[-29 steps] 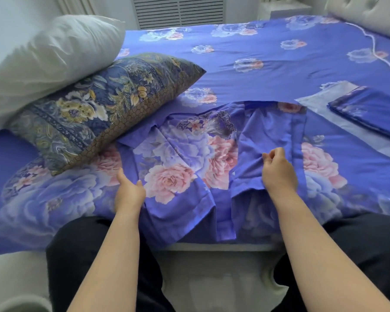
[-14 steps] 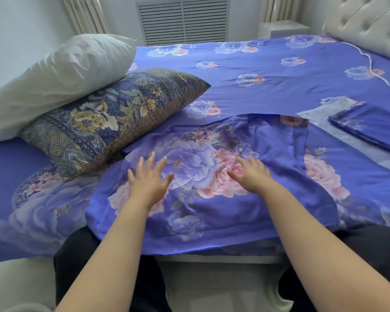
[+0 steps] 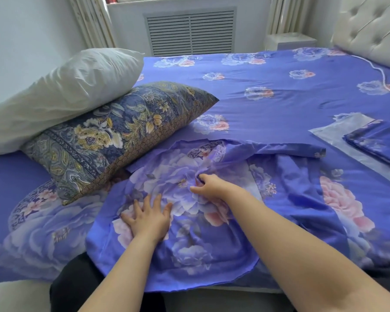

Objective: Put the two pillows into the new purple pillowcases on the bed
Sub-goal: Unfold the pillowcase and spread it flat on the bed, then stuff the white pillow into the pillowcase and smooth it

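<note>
A purple floral pillowcase point(image 3: 203, 248) lies spread at the bed's near edge. My left hand point(image 3: 148, 218) presses flat on it with fingers straight. A little farther in, my right hand point(image 3: 208, 183) pinches a bunch of its fabric. A dark blue and gold patterned pillow point(image 3: 113, 136) lies to the left, touching the pillowcase's far left corner. A bare white pillow point(image 3: 61, 93) leans on top of it. A second purple pillowcase point(image 3: 378, 144), folded, rests on clear packaging point(image 3: 338, 129) at the right.
The bed point(image 3: 268, 86) has a purple floral sheet. A tufted cream headboard point(image 3: 369, 30) stands at the far right. A vent grille point(image 3: 190, 32) and a wall lie beyond the bed. My dark-clothed legs are at the near edge.
The pillowcase has been opened out flat from a folded bundle. My left hand moved onto it and pressed down. My right hand slid forward and gathered fabric.
</note>
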